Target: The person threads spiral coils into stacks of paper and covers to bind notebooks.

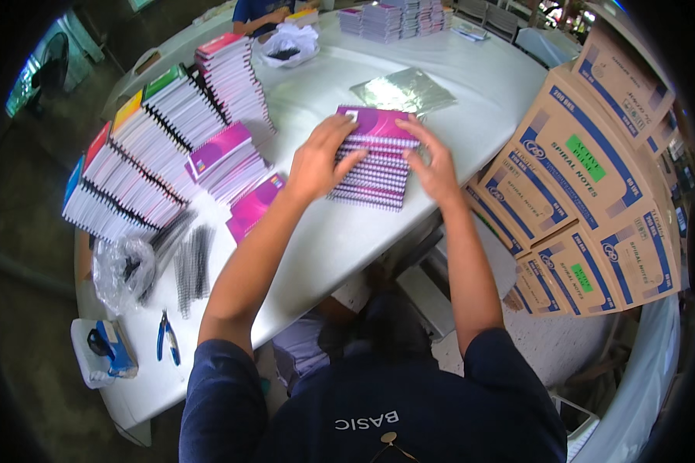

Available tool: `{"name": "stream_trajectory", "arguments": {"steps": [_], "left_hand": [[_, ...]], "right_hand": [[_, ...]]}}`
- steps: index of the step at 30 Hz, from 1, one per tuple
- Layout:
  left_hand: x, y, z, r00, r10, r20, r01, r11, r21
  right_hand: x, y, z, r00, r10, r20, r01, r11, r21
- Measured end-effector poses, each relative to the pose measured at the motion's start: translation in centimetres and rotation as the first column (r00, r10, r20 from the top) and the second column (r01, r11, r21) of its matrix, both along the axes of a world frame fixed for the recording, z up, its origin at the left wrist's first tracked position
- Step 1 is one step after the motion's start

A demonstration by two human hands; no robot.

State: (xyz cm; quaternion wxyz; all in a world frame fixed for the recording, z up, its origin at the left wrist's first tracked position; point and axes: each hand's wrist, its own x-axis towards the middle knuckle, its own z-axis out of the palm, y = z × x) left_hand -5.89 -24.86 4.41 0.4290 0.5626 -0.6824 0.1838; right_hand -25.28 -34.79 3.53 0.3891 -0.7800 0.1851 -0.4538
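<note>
A stack of purple spiral notebooks (377,166) lies at the middle of the white table (316,255), its coil bindings facing me. The top cover is purple with a small white label at its far left corner. My left hand (324,158) grips the stack along its left side, fingers over the top cover's edge and thumb by the coils. On the other side my right hand (434,162) presses against the right edge, thumb and fingertips touching the upper notebooks. Just beyond the stack lies a clear plastic sheet (404,91).
Left stand tall notebook stacks (150,135) and purple notebooks (228,158). Nearer are loose black coils (193,266), a plastic bag (122,274), blue pliers (167,339) and a tape dispenser (116,349). Cardboard cartons (564,147) rise at right. A person (259,14) sits across the table.
</note>
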Motion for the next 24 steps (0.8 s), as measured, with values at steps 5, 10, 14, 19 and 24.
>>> {"name": "stream_trajectory", "arguments": {"steps": [5,10,14,19,24], "left_hand": [[-0.4,-1.3,-1.7,0.858,0.083,-0.507,-0.190,0.968,-0.163],[-1.5,-3.3,-1.8,0.512,0.047,-0.857,-0.299,0.946,-0.127],[-0.6,-3.1,-1.7,0.527,0.025,-0.849,-0.296,0.943,-0.156],[2.5,1.0,-1.0,0.701,0.133,-0.700,-0.288,0.952,-0.107],[6.5,12.0,-3.5,0.878,0.478,-0.031,-0.401,0.769,0.498]], "right_hand": [[3.1,2.4,-2.1,0.888,-0.267,0.375,0.186,0.953,0.238],[5.2,4.3,-4.3,0.817,-0.459,0.349,0.468,0.881,0.063],[5.5,4.4,-4.4,0.771,-0.480,0.418,0.504,0.862,0.060],[2.9,5.1,-3.4,0.771,-0.490,0.407,0.557,0.829,-0.055],[0.4,8.7,-4.8,0.687,-0.434,0.582,0.514,0.857,0.033]]}}
